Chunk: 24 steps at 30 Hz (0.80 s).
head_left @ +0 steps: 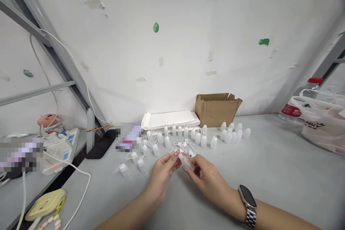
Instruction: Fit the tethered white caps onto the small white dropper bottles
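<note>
A grey tabletop [258,176], metal frame [37,92], cardboard box [217,114] and many small bottles [214,143] suggest a workshop.

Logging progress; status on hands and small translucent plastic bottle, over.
Left hand at top of bottle. Right hand gripping its body. Bottle tilted. Loose white plastic parts just beyond.

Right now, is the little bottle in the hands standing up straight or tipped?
Tipped: the bottle slants between the left hand and the right hand, its narrow end toward the left one.
</note>
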{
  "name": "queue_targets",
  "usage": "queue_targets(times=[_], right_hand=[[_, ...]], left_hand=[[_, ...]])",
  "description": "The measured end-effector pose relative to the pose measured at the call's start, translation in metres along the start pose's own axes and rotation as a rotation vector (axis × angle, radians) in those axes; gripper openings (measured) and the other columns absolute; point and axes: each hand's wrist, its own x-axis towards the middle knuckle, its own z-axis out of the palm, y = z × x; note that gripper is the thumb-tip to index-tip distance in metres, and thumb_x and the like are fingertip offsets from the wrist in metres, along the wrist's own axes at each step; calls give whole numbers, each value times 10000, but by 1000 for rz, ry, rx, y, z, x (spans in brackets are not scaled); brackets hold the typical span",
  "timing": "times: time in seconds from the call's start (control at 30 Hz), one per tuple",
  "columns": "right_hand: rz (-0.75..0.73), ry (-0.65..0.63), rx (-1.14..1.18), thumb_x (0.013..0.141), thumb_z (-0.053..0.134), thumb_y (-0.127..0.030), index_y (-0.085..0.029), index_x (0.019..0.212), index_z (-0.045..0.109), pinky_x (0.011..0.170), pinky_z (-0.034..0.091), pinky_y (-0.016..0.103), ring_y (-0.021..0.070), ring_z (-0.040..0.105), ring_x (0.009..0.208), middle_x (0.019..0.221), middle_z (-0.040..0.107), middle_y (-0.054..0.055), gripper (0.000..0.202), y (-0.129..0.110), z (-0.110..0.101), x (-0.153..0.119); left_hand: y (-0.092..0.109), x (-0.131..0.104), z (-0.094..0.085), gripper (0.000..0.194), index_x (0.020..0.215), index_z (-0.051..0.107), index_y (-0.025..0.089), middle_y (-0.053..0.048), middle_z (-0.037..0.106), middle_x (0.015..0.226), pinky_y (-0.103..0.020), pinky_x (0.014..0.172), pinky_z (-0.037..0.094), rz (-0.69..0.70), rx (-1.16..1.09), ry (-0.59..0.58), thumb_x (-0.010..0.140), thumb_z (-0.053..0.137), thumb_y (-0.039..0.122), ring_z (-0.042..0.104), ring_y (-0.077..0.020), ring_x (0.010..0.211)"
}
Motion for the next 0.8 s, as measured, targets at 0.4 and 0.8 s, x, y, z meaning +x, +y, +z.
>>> queue_targets(times=[0.4, 0.8], right_hand=[[-405, 162, -395, 894, 403, -141, -120, 942, 536, 531, 445, 301, 206, 574, 615, 688, 611, 92, 143, -1, 2, 1], [332, -270, 813, 769, 580, -494, -153, 790, 553, 513, 421, 249, 113, 518, 523, 636, 560, 1, 342, -8, -7, 16]], left_hand=[[5, -4, 3, 266, 849, 715, 157, -89, 714, 949, -369, 967, 378, 21, 3, -4, 683, 707, 365, 591, -244, 1009], [7, -4, 3, 287, 883, 723, 173, -78, 712, 929, -360, 953, 345, 29, 12, -76, 710, 679, 397, 573, -228, 961]])
